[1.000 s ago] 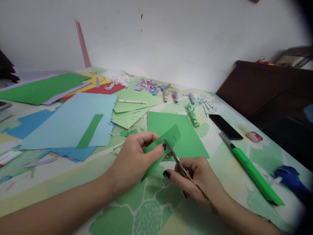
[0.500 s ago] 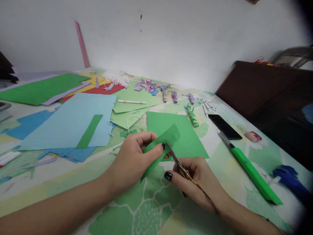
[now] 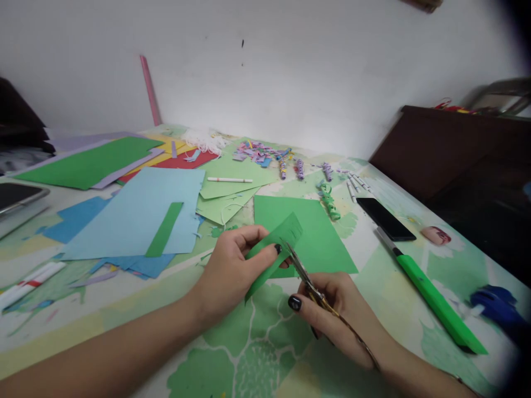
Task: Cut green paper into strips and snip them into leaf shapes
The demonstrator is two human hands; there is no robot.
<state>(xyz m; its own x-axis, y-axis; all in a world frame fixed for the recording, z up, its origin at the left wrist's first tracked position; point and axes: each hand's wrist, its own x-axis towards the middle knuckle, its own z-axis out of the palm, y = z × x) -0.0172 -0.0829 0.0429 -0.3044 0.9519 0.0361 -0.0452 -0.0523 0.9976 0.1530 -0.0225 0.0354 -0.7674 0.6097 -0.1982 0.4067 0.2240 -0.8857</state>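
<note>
A green paper strip (image 3: 265, 276) with small slits along its upper right edge is pinched between the thumb and fingers of my left hand (image 3: 236, 273). My right hand (image 3: 340, 312) is closed round a pair of scissors (image 3: 305, 276), whose blades point up and left and meet the strip's edge beside my left thumb. Under and behind the strip lies a green sheet (image 3: 327, 243) on the patterned tablecloth. Another green strip (image 3: 165, 229) rests on a light blue sheet (image 3: 136, 210) to the left.
At the right lie a black phone (image 3: 385, 219), a green cutter (image 3: 435, 301), an eraser (image 3: 435, 235) and a blue object (image 3: 498, 307). Curled paper pieces (image 3: 329, 202) and scraps (image 3: 257, 152) lie behind. Markers (image 3: 31, 284) are at the left.
The view has shifted a little, so the table's things appear slightly lower and further right. Both hands keep their hold, and the scissor blades look closer together at the strip.
</note>
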